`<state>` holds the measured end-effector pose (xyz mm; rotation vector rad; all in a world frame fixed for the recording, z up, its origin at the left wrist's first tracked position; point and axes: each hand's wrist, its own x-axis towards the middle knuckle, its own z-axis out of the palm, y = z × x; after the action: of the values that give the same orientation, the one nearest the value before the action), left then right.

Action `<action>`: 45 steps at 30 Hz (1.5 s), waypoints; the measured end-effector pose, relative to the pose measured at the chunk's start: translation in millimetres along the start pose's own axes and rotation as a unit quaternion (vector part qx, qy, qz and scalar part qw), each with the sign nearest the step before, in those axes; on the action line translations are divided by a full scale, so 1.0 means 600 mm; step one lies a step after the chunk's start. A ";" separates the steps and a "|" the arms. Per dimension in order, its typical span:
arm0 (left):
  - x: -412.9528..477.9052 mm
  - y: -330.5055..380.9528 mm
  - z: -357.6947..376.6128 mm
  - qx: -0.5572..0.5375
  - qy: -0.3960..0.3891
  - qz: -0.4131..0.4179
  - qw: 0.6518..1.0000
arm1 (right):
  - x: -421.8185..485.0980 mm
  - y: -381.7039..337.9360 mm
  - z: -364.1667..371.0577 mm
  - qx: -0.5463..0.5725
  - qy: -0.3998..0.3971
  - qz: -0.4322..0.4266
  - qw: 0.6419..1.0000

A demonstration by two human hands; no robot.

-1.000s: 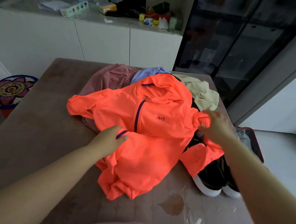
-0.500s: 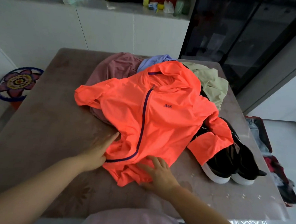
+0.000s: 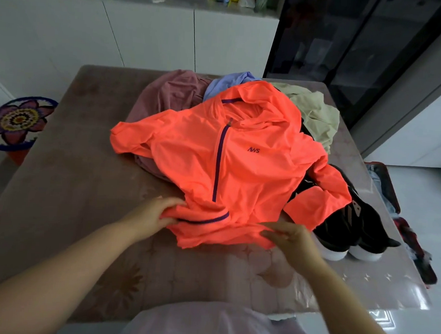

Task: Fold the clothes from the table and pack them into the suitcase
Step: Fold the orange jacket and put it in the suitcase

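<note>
Orange jacket (image 3: pixel 239 168) hem: left hand (image 3: pixel 150 214) grips, right hand (image 3: pixel 291 238) apparently pinches.

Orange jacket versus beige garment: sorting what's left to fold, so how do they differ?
The orange jacket lies spread, zipper up; the beige garment is crumpled. The left hand and right hand hold the orange jacket's hem; no hand touches the beige garment. Both lie unfolded on the table.
</note>
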<state>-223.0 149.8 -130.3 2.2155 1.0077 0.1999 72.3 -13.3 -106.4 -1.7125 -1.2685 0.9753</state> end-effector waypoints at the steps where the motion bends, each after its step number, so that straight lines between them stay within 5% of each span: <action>1: 0.007 0.002 -0.008 -0.069 0.011 -0.007 0.998 | -0.006 0.002 -0.032 -0.008 0.015 0.004 1.000; 4: 0.020 0.017 -0.023 -0.195 -0.013 -0.037 0.980 | -0.025 0.025 -0.100 -0.163 0.019 0.041 0.986; 7: 0.022 0.035 -0.013 -0.091 -0.096 -0.048 0.990 | -0.048 0.066 -0.100 -0.333 0.011 0.025 0.943; 9: 0.019 0.032 0.002 0.028 -0.101 -0.041 0.994 | -0.068 0.088 -0.074 -0.351 0.019 -0.011 0.936; 11: 0.004 0.020 0.018 0.086 -0.023 0.008 0.996 | -0.090 0.090 -0.039 -0.320 0.025 -0.011 0.947; 13: -0.011 0.000 0.038 0.103 0.045 0.091 0.990 | -0.112 0.090 -0.002 -0.292 -0.006 0.032 0.956; 16: -0.041 -0.036 0.068 0.154 0.048 0.148 0.976 | -0.135 0.101 0.047 -0.313 -0.051 0.085 0.945; 21: -0.041 -0.031 0.090 0.156 0.043 0.030 0.986 | -0.123 0.113 0.062 -0.297 0.072 -0.006 0.952; 26: -0.020 -0.003 0.063 0.113 0.087 -0.026 0.989 | -0.114 0.089 0.001 -0.276 0.086 -0.098 0.952; 29: -0.030 0.010 0.049 -0.006 0.104 -0.082 0.991 | -0.129 0.077 -0.057 -0.243 0.093 -0.059 0.964; 35: -0.106 -0.009 0.040 -0.212 0.297 -0.247 0.898 | -0.159 0.119 -0.173 -0.304 0.143 -0.065 0.940; 39: -0.177 -0.017 0.071 -0.162 0.330 -0.366 0.855 | -0.157 0.137 -0.155 -0.360 0.120 -0.096 0.920; 45: -0.255 -0.015 0.093 0.126 0.226 -0.371 0.892 | -0.144 0.162 -0.107 -0.379 0.025 -0.061 0.923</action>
<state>-311.6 15.3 -157.3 1.8546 2.1659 0.2476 148.6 -125.9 -157.6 -2.1615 -1.8415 0.3586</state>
